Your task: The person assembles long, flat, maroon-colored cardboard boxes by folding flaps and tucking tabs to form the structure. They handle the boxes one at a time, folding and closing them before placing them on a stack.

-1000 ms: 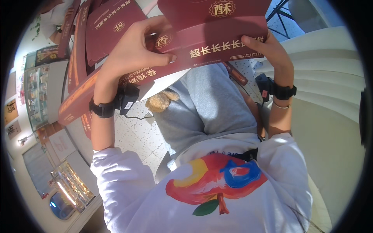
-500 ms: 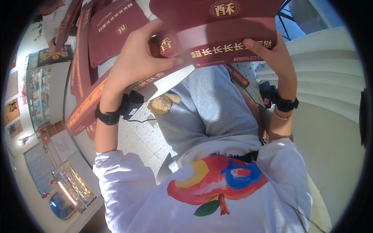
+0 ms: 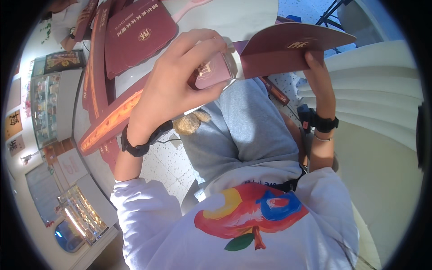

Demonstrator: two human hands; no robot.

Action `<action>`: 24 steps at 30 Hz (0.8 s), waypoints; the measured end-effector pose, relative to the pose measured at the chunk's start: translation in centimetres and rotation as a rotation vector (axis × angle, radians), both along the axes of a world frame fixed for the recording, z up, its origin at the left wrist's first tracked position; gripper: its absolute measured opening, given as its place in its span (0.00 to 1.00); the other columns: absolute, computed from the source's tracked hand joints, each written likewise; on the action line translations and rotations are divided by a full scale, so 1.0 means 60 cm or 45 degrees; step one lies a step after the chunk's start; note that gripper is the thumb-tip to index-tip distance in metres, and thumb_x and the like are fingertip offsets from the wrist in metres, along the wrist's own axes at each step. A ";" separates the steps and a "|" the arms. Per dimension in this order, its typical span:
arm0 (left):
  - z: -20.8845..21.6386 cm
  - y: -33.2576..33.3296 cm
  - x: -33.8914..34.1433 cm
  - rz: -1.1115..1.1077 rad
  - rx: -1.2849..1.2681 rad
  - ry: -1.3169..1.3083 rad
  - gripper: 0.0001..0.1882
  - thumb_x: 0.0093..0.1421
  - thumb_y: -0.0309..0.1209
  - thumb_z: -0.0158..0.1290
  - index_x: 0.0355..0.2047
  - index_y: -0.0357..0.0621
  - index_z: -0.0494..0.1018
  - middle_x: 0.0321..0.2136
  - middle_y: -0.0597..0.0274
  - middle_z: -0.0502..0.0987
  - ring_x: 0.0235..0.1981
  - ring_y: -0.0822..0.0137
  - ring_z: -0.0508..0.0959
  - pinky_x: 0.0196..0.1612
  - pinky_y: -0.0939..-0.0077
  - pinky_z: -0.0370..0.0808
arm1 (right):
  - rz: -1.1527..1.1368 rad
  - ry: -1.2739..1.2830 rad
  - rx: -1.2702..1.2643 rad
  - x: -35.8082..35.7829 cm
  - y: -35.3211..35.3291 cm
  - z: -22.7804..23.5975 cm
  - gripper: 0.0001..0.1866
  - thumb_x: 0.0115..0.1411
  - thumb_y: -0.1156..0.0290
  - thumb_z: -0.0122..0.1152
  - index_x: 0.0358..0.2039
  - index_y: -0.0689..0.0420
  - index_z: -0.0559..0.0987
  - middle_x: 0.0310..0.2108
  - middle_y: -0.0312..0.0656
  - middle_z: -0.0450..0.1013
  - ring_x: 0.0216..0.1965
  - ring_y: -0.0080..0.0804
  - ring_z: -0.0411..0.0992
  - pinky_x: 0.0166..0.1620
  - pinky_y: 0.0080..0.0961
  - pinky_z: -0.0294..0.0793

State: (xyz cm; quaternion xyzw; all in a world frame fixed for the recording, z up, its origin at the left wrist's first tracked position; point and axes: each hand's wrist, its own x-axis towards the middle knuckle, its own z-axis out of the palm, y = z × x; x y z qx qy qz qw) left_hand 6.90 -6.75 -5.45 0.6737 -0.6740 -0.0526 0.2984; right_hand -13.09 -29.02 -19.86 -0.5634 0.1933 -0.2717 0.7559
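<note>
A maroon cardboard carton (image 3: 281,65) with gold lettering is held over my lap, spread between both hands. My left hand (image 3: 180,74) is curled round its left end, fingers over the top and thumb beneath a small printed end panel (image 3: 213,74). A white edge of the board shows beside those fingertips. My right hand (image 3: 320,78) pinches the right side, thumb on the near panel and the other fingers hidden behind it. A wide curved flap (image 3: 310,33) rises behind that panel. Both wrists wear black straps with small devices.
Flat maroon cartons (image 3: 139,38) lie stacked on the white table (image 3: 216,22), near a pink object (image 3: 189,8). Long maroon boxes with orange pictures (image 3: 112,117) lean at left. A furry brown toy (image 3: 191,122) is by my knee. Another person's arm (image 3: 67,42) shows top left.
The carton has tipped and turned, so its large lettered face no longer shows. My left hand has shifted right and now wraps the carton's end. My right hand has moved slightly lower.
</note>
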 end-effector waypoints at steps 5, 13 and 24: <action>0.015 0.010 -0.029 0.096 0.101 -0.064 0.23 0.42 0.28 0.64 0.41 0.38 0.74 0.47 0.54 0.65 0.42 0.56 0.75 0.45 0.66 0.75 | 0.081 -0.120 0.073 -0.021 0.008 -0.009 0.28 0.60 0.56 0.64 0.54 0.61 0.72 0.49 0.42 0.73 0.52 0.29 0.68 0.57 0.29 0.63; 0.020 0.019 -0.080 -0.045 -0.448 -0.584 0.08 0.44 0.22 0.58 0.27 0.43 0.75 0.36 0.57 0.73 0.36 0.53 0.78 0.31 0.70 0.81 | 0.117 -0.396 0.298 -0.037 0.018 -0.032 0.26 0.59 0.60 0.63 0.53 0.62 0.72 0.48 0.41 0.73 0.52 0.29 0.69 0.57 0.29 0.64; 0.010 0.020 -0.080 -0.184 -0.410 -0.572 0.11 0.43 0.16 0.61 0.27 0.44 0.75 0.37 0.54 0.68 0.33 0.51 0.79 0.26 0.77 0.80 | 0.207 -0.577 0.505 -0.033 0.014 -0.060 0.22 0.59 0.65 0.62 0.52 0.62 0.73 0.47 0.41 0.74 0.51 0.30 0.69 0.56 0.30 0.64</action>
